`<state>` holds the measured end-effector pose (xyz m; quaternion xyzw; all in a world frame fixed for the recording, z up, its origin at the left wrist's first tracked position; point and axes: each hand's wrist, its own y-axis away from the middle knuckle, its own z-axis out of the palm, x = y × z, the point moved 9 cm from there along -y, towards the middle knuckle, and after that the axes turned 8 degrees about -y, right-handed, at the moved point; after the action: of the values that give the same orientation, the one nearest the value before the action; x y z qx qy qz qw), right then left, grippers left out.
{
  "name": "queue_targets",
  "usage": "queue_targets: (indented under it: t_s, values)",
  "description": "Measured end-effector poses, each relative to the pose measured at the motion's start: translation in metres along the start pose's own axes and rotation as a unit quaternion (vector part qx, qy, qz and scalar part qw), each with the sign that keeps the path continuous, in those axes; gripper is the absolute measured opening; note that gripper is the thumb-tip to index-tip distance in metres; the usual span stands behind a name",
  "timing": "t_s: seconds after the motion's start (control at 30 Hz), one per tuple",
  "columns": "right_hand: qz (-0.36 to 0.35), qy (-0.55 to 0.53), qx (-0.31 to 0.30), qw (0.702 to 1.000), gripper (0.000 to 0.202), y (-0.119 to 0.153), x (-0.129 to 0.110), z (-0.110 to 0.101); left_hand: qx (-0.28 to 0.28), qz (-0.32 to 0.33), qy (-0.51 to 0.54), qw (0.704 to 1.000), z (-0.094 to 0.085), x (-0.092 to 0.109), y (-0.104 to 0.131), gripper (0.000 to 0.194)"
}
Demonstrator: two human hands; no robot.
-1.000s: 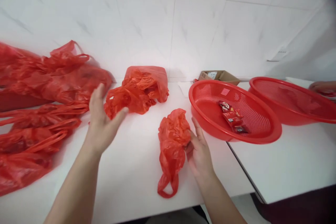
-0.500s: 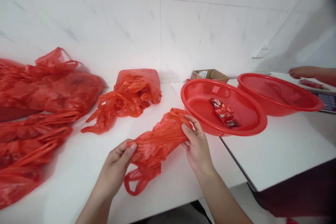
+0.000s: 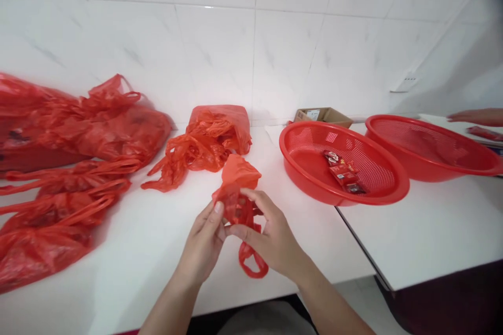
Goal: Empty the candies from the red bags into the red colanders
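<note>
A thin red plastic bag (image 3: 239, 172) is held between both hands above the white table, its loop handle (image 3: 254, 272) dangling below. My left hand (image 3: 206, 238) is closed, pinching the bag's left edge with the thumb on top. My right hand (image 3: 269, 233) curls round the bag from the right, some of its fingers behind or inside the plastic. A pile of crumpled red bags (image 3: 212, 138) lies just beyond. Right of my hands sits an oval red plastic basket (image 3: 306, 162) with several small red packets (image 3: 343, 171) in it.
Filled red bags (image 3: 118, 131) cover the table's left side. A second red basket (image 3: 424, 152) and a cardboard box (image 3: 324, 115) stand at the back right. Another person's hand (image 3: 477, 116) shows at the far right. A seam divides the white tabletops (image 3: 428, 235).
My hands have come together, and the bag, stretched out between them before, is now bunched up. My right hand has moved left along it. The view has shifted slightly left.
</note>
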<state>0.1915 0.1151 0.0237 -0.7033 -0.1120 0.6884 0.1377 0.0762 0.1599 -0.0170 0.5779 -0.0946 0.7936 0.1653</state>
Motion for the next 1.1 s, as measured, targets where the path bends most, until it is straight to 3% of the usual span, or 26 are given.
queue_targets:
  t_s: [0.1,0.23,0.37,0.43,0.53,0.63,0.7,0.77,0.83,0.9,0.93,1.0,1.07,1.1]
  values:
    - [0.026,0.013,0.014,0.999,0.046,0.001,0.011,-0.003,-0.053,0.035,-0.016,0.998,0.008,0.001,0.001,0.041]
    - [0.063,-0.005,0.026,0.998,0.023,0.003,0.02,-0.007,-0.057,0.051,-0.101,0.992,0.004,0.0,0.003,0.042]
    - [0.072,-0.06,0.02,0.995,0.018,0.001,0.017,0.001,-0.132,0.042,-0.192,0.972,0.029,-0.007,0.005,0.042]
    - [0.058,-0.066,0.046,0.995,0.016,-0.003,0.013,-0.006,-0.155,0.029,-0.202,0.967,0.036,-0.011,0.003,0.04]
    - [0.026,-0.076,0.153,0.985,0.013,-0.005,0.008,-0.049,-0.101,0.008,-0.248,0.964,0.01,-0.012,-0.006,0.038]
    - [-0.022,-0.139,0.282,0.949,0.014,-0.002,0.004,-0.11,-0.021,0.006,-0.281,0.96,-0.042,-0.005,-0.011,0.044]
    - [-0.044,-0.143,0.322,0.935,0.016,0.0,-0.001,-0.138,0.031,0.032,-0.29,0.956,-0.074,0.008,-0.01,0.049]
    - [-0.055,-0.047,0.314,0.947,0.017,-0.001,-0.017,-0.145,0.048,0.055,-0.314,0.947,-0.088,0.02,-0.007,0.047]
    - [-0.097,0.101,0.306,0.942,0.017,0.003,-0.047,-0.134,0.029,0.059,-0.33,0.942,-0.084,0.026,-0.005,0.043]
    - [-0.174,0.186,0.276,0.927,0.013,0.012,-0.08,-0.103,0.009,0.043,-0.316,0.948,-0.072,0.026,-0.006,0.04]
    - [-0.216,0.2,0.229,0.928,0.012,0.015,-0.093,-0.081,0.008,0.033,-0.302,0.953,-0.066,0.026,-0.007,0.04]
    - [-0.284,0.212,0.059,0.933,0.015,0.016,-0.105,-0.026,0.014,0.017,-0.273,0.962,-0.055,0.025,-0.01,0.038]
    - [-0.297,0.265,-0.113,0.91,0.017,0.012,-0.093,0.022,0.005,0.016,-0.256,0.967,-0.041,0.025,-0.01,0.038]
    - [-0.28,0.31,-0.167,0.893,0.018,0.005,-0.08,0.035,-0.005,0.019,-0.255,0.967,-0.035,0.025,-0.01,0.037]
